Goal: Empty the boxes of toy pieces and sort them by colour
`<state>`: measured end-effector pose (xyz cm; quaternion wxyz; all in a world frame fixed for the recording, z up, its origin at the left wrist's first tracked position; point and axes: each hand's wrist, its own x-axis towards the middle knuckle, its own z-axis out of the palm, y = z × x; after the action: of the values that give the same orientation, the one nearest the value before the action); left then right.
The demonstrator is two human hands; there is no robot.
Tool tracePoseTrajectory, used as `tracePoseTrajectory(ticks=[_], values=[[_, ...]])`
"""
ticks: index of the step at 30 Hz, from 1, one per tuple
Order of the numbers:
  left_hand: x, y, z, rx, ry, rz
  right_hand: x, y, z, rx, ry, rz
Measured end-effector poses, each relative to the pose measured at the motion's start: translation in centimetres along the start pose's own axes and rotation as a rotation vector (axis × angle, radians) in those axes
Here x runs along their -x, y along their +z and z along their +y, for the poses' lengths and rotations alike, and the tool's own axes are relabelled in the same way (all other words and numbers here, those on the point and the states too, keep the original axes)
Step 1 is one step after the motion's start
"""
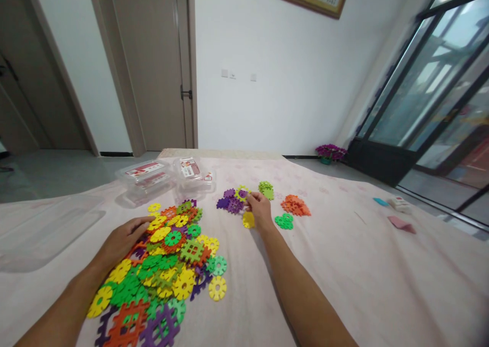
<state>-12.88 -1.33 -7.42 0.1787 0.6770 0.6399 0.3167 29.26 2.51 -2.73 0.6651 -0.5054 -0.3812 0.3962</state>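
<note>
My right hand point(260, 208) pinches a yellow-green toothed interlocking plastic piece point(242, 192). It is over the right side of a small heap of purple pieces point(230, 203). Just below that hand lies a small yellow group point(248, 219). My left hand point(128, 237) rests at the left edge of a large mixed pile point(168, 262), fingers stretched out and touching yellow pieces. Round slotted discs and square toothed pieces in yellow, green, orange and purple make up this pile. Beyond my right hand are a light green heap point(266, 189), an orange heap point(295, 205) and green discs point(284, 221).
Clear plastic boxes with labels point(147, 176) stand at the back left of the cloth-covered table point(344, 265). A clear tray or lid point(49, 230) lies at far left. On the right are a blue item point(381, 202), a small white box point(399, 204) and a pink item point(402, 224).
</note>
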Motion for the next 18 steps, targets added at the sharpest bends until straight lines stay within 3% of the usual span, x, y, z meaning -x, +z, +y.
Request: tracePoseTrajectory(ticks=[2, 5, 12, 18], values=[[-0.2, 0.0, -0.2, 0.003, -0.034, -0.005, -1.8, -1.7, 0.0, -0.082, 0.023, 0.174], [-0.3, 0.0, -0.4, 0.004, -0.067, -0.017, -4.3, -3.7, 0.1, -0.122, 0.040, 0.307], [-0.3, -0.1, -0.3, -0.014, -0.032, 0.016, -8.2, -5.1, -0.1, -0.161, 0.050, 0.400], [-0.2, -0.1, 0.1, -0.009, -0.049, 0.008, -6.2, -3.8, 0.4, -0.101, 0.011, 0.387]])
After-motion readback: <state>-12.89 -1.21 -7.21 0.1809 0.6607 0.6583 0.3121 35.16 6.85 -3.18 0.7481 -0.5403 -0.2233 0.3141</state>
